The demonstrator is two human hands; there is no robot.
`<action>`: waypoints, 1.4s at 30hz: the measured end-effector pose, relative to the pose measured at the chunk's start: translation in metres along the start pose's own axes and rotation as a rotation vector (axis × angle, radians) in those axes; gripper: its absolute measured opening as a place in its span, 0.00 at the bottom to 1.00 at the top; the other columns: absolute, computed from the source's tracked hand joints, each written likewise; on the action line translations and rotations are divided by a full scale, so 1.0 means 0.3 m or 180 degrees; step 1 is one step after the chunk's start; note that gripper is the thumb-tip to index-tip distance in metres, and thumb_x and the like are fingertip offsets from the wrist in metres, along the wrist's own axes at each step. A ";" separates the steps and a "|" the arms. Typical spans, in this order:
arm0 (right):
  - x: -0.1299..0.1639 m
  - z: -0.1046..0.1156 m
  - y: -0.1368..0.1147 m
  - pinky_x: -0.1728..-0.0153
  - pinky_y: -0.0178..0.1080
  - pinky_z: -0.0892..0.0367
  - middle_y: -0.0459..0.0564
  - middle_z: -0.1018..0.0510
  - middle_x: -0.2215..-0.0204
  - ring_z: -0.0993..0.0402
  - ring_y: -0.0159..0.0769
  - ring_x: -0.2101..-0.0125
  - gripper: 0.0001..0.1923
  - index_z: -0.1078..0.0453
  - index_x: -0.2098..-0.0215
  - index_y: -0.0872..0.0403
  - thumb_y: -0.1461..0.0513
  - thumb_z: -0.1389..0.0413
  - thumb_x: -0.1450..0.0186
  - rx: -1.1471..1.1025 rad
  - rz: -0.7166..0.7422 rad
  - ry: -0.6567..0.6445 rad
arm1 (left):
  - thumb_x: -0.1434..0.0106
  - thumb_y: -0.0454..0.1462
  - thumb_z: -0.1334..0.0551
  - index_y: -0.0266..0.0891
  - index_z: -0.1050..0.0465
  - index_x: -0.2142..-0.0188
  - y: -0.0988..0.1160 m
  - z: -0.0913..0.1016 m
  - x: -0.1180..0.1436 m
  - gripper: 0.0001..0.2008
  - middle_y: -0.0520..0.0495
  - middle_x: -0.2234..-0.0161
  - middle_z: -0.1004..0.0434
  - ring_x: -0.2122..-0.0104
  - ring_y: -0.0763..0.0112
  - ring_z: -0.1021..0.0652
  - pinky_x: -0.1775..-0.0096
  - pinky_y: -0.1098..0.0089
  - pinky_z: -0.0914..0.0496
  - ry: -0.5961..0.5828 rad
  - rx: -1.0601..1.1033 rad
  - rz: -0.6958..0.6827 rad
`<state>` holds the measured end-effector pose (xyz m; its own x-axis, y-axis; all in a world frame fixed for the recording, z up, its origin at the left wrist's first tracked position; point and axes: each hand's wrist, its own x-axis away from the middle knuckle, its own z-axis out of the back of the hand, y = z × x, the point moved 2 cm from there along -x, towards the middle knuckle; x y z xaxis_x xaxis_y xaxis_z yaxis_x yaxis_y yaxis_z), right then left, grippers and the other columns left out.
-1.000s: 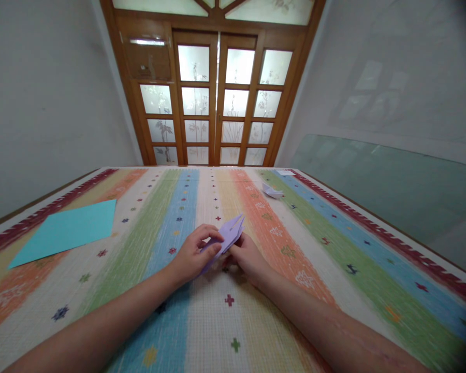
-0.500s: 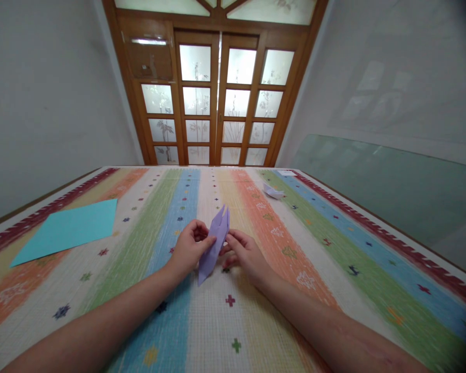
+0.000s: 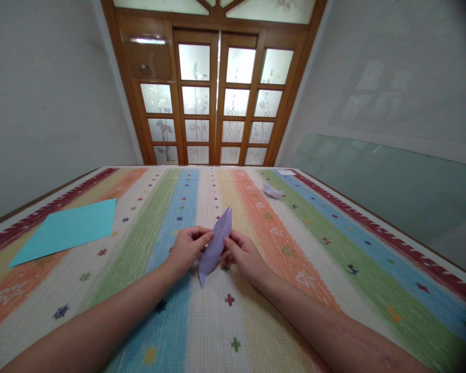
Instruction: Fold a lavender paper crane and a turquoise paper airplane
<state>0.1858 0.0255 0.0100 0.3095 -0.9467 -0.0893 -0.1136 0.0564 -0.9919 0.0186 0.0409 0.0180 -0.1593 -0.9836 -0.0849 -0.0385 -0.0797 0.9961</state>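
Observation:
A folded lilac paper [image 3: 215,245], long and narrow with pointed ends, stands tilted just above the striped tablecloth [image 3: 233,321]. My left hand [image 3: 187,249] pinches its left edge between thumb and fingers. My right hand [image 3: 245,255] grips its right edge at about the same height. The paper's upper tip points away from me and its lower tip hangs close to the cloth.
A turquoise paper sheet [image 3: 68,229] lies flat at the left of the table. A small white folded paper piece [image 3: 272,191] rests far off on the right. Wooden glazed doors [image 3: 216,98] stand beyond the table, and a glass panel [image 3: 388,186] leans along the right side.
The lilac paper has turned from lying slanted to the right to standing nearly upright between both hands. Both hands shifted their hold along its edges.

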 end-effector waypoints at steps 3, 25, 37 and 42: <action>-0.002 0.000 0.004 0.74 0.37 0.28 0.48 0.21 0.70 0.25 0.33 0.77 0.18 0.28 0.55 0.54 0.50 0.43 0.34 -0.0083 -0.0039 -0.0022 | 0.43 0.45 0.31 0.35 0.20 0.64 -0.007 0.001 -0.005 0.15 0.42 0.67 0.18 0.73 0.68 0.22 0.70 0.69 0.28 0.0010 0.0101 0.0092; -0.018 0.032 -0.014 0.69 0.38 0.29 0.39 0.24 0.76 0.26 0.32 0.76 0.45 0.47 0.35 0.52 0.60 0.32 0.46 -0.0559 -0.0005 0.0441 | 0.42 0.48 0.32 0.39 0.35 0.56 -0.020 -0.011 -0.006 0.22 0.56 0.79 0.27 0.83 0.75 0.29 0.80 0.77 0.39 -0.0136 0.0063 0.0059; -0.007 0.021 -0.012 0.65 0.43 0.26 0.39 0.25 0.74 0.24 0.36 0.73 0.42 0.51 0.34 0.49 0.57 0.35 0.40 -0.0447 0.0228 0.0409 | 0.37 0.47 0.36 0.40 0.36 0.56 -0.014 -0.015 0.007 0.17 0.55 0.78 0.27 0.81 0.75 0.29 0.79 0.77 0.37 -0.0079 -0.0110 -0.0223; -0.007 0.035 -0.008 0.65 0.42 0.27 0.41 0.25 0.73 0.25 0.36 0.71 0.42 0.52 0.32 0.48 0.59 0.38 0.38 0.0034 0.0491 0.0398 | 0.42 0.47 0.33 0.40 0.37 0.58 -0.020 -0.017 0.000 0.20 0.55 0.76 0.25 0.81 0.75 0.28 0.79 0.77 0.36 -0.0115 0.0060 -0.0058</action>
<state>0.1954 0.0306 0.0117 0.1696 -0.9585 -0.2290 -0.1402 0.2065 -0.9683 0.0240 0.0406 0.0121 -0.1938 -0.9755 -0.1041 -0.0601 -0.0942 0.9937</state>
